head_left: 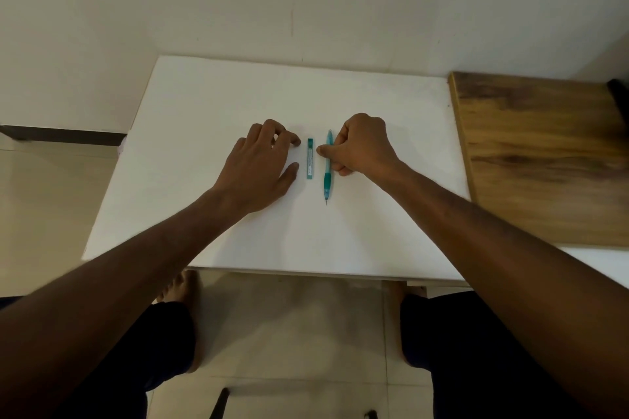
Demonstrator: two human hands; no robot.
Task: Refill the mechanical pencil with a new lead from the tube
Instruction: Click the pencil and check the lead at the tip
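Note:
A teal mechanical pencil [328, 169] lies on the white table [238, 95], its tip pointing toward me. My right hand [360, 146] is curled over its upper half, thumb and fingers pinching the barrel while it rests on the table. Just left of it lies a small teal lead tube [310, 158], parallel to the pencil. My left hand [262, 163] rests on the table left of the tube, fingers spread, thumb and forefinger tips close to it but apart from it.
A wooden board [544, 160] lies on the table's right side, with a dark object [619, 95] at its far corner. A wall stands right behind the table. My legs and feet show below the table's front edge.

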